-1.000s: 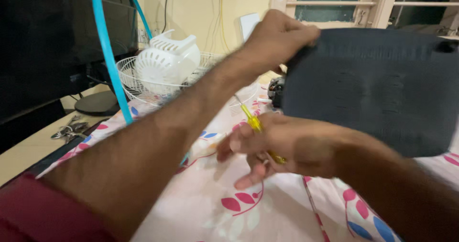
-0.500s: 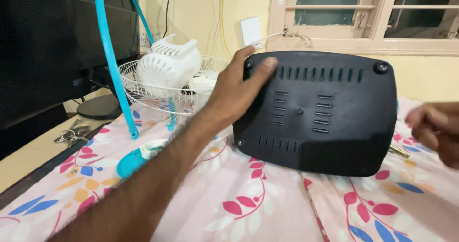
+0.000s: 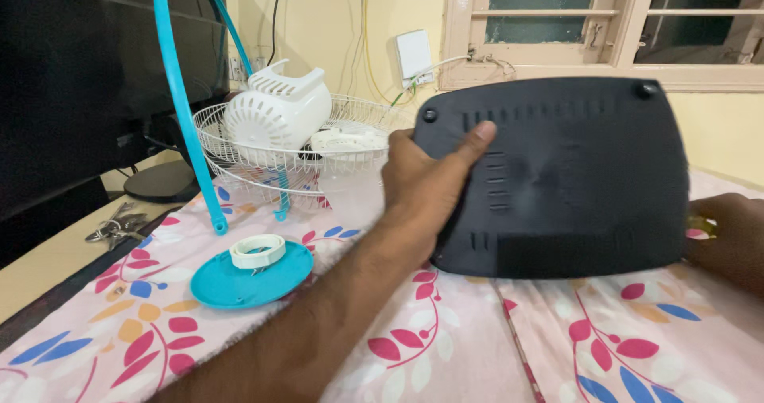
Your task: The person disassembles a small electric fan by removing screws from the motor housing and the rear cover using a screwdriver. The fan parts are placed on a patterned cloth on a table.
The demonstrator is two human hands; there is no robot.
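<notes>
1. My left hand (image 3: 426, 184) has the black plastic base cover (image 3: 557, 176) by its left edge, thumb flat across the vented face, the other fingers wrapped round behind where I can't see them.
2. The cover stands on edge, tilted a bit, its bottom edge down on the floral sheet (image 3: 446, 347).
3. My left forearm comes in diagonally from the bottom left, wrist bent toward the cover.
4. My right hand (image 3: 728, 240) sits at the cover's lower right corner, fingers curled around something yellow (image 3: 700, 226); it's too hidden to name.
5. Off to the left: a white wire fan guard (image 3: 239, 160) with a white motor housing (image 3: 274, 112) in it, plus a teal disc (image 3: 251, 276).
</notes>
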